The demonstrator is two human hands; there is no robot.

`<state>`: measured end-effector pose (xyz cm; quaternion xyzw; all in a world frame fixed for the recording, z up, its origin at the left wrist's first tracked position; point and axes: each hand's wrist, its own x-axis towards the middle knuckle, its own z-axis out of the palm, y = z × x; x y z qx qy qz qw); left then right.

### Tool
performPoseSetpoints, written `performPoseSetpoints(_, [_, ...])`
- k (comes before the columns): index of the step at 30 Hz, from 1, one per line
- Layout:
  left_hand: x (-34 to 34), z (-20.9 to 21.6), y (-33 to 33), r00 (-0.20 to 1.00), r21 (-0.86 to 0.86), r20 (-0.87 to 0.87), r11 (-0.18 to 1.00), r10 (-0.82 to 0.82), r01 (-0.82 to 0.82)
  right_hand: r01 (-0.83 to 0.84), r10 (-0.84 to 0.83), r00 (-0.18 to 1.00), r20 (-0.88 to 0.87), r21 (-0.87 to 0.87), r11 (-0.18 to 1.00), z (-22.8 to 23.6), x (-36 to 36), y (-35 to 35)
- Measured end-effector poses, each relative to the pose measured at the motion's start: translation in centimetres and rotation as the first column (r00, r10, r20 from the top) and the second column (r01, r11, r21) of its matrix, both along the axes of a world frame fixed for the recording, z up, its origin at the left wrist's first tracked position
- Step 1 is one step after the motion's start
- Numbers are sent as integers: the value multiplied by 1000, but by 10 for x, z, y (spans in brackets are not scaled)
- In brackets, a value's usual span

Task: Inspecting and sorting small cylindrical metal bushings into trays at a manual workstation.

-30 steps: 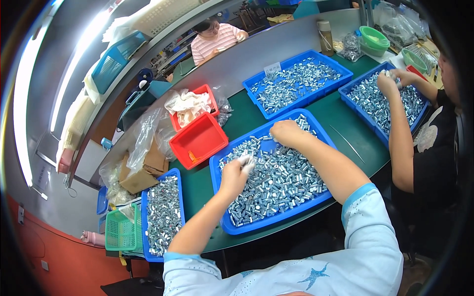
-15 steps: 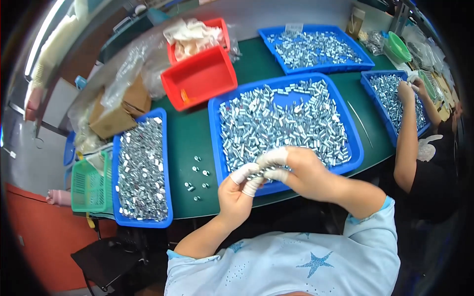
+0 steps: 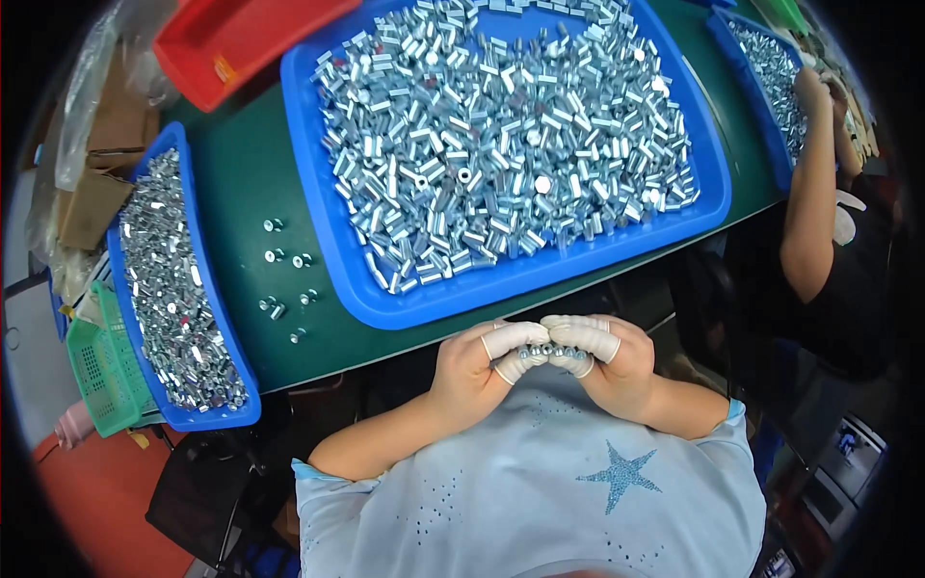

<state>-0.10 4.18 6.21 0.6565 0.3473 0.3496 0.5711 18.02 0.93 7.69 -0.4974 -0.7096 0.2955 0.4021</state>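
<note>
Head view, metal pieces (image 3: 548, 350) pinched in row, spanning left grip (image 3: 472, 368), right grip (image 3: 622, 370)

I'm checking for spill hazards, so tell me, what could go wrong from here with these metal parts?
The small metal parts pinched between the left hand and right hand appear to be short of the table, so a slip might drop some off its edge.

Also, the loose metal pieces between the narrow blue tray and large blue tray might roll if bumped.

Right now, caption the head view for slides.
Left hand and right hand pinch a row of metal pieces near a blue tray.
</note>
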Motion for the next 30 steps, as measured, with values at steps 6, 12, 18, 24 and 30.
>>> performPoseSetpoints(6, [-4, -21, -18, 1000, -155, 6, 988, 2, -1, -30, 26, 999, -26, -196, 980, -17, 2, -12])
performPoseSetpoints(12, [-5, -34, -29, 992, -463, 118, 886, 36, 23, -73, 70, 997, -24, -243, 967, -23, 4, -12])
performPoseSetpoints(18, [-2, -40, -34, 964, -635, 246, 769, 103, 80, -112, 114, 993, -5, -233, 966, -23, 8, -11])
performPoseSetpoints(24, [-1, -47, -36, 941, -698, 314, 702, 123, 142, -132, 136, 991, 7, -199, 971, -25, 11, -10])
performPoseSetpoints(30, [1, -51, -37, 912, -714, 381, 676, 154, 185, -146, 151, 988, 25, -145, 979, -23, 11, -10])
